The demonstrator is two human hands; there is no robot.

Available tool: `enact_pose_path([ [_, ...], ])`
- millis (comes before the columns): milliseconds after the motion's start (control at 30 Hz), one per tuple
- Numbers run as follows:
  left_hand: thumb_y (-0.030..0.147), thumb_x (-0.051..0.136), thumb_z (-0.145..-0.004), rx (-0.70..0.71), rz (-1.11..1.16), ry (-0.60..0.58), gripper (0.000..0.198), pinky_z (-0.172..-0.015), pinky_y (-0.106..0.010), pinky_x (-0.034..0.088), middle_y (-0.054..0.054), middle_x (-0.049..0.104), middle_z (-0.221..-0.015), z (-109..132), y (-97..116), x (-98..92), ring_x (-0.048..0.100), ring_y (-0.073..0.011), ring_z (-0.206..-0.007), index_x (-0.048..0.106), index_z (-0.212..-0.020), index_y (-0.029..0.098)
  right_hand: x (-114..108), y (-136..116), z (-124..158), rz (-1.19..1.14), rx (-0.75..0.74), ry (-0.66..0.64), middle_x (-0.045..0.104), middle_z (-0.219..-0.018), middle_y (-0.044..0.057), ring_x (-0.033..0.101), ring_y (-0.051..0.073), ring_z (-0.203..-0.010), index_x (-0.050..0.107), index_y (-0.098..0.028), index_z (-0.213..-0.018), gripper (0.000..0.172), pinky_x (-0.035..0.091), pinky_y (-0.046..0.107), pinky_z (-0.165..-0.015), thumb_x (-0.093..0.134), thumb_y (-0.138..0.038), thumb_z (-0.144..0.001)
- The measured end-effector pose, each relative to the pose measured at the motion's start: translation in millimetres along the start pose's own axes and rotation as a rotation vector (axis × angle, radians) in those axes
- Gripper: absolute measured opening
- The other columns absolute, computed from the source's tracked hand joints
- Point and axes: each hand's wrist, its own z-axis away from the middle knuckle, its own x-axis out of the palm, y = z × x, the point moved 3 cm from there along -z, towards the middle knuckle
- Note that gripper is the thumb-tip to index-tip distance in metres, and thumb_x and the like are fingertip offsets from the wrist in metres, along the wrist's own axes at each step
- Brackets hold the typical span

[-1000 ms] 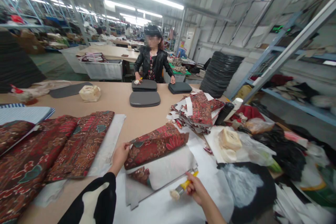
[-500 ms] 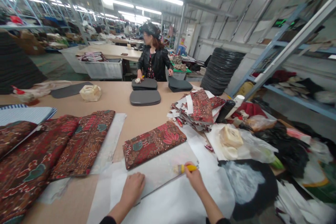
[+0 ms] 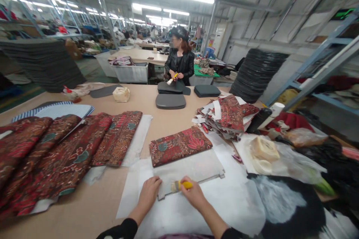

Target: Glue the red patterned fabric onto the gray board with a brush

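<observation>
The right hand (image 3: 193, 193) grasps 1 yellow-handled brush (image 3: 185, 185), its bristles at the near left part of a pale grey panel (image 3: 196, 170). The left hand (image 3: 150, 191) rests palm down at the panel's left end; whether it pinches the edge, I cannot tell. White sheeting (image 3: 224, 203) lies beneath. Just beyond the panel sits folded patterned fabric (image 3: 181, 146); farther, 3 piles of grey pads (image 3: 170, 101), then 1 co-worker (image 3: 185, 65) holding another brush (image 3: 172, 79).
</observation>
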Motion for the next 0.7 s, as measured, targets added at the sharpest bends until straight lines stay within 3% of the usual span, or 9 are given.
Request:
enact_pose_path([
  [67,0.018,0.038,-0.080,-0.033,0.054,-0.018,0.034,-0.098,-0.032,0.036,-0.004,0.060,-0.119,0.3,1.0,-3.6,0.051,-0.0187,-0.112,0.061,-0.105,0.022,-24.7,12.7,-0.6,0.124,0.091,0.141,0.058,-0.063,-0.001,0.053,0.015,-0.061,0.056,-0.023,-0.075,0.011,0.036,0.023,-0.060,0.047,-0.029,-0.077],
  [133,0.015,0.036,-0.079,-0.089,0.126,-0.017,0.037,-0.100,-0.032,0.035,-0.004,0.060,-0.120,-1.1,-1.5,-5.4,0.050,-0.0178,-0.113,0.059,-0.107,0.021,-32.3,12.0,-1.1,0.191,0.102,0.204,0.057,-0.061,0.000,0.053,0.016,-0.060,0.056,-0.023,-0.074,0.013,0.036,0.025,-0.060,0.046,-0.031,-0.078],
  [367,0.017,0.026,-0.083,-0.183,0.230,-0.010,0.044,-0.092,-0.027,0.040,-0.004,0.067,-0.109,-9.8,-12.8,-5.0,0.058,-0.0132,-0.101,0.049,-0.121,0.018,44.3,-41.3,2.0,-0.025,-0.139,-0.132,0.066,-0.081,0.001,0.058,0.015,-0.074,0.059,-0.023,-0.086,0.012,0.039,0.024,-0.068,0.051,-0.026,-0.077],
  [533,0.021,0.026,-0.084,-0.180,0.248,-0.013,0.044,-0.093,-0.027,0.039,-0.005,0.066,-0.110,-6.0,-8.6,-9.7,0.058,-0.0149,-0.103,0.050,-0.121,0.017,38.3,-42.9,7.1,0.221,-0.089,-0.102,0.063,-0.066,0.002,0.056,0.016,-0.067,0.061,-0.021,-0.073,0.012,0.035,0.025,-0.062,0.049,-0.023,-0.076],
  [700,0.021,0.026,-0.083,-0.168,0.236,-0.016,0.045,-0.094,-0.029,0.038,-0.005,0.066,-0.112,-3.4,-4.2,-12.8,0.057,-0.0158,-0.105,0.050,-0.121,0.017,40.2,-52.8,4.1,0.205,-0.156,-0.113,0.065,-0.071,0.002,0.057,0.016,-0.069,0.062,-0.023,-0.079,0.012,0.034,0.025,-0.064,0.051,-0.024,-0.077],
])
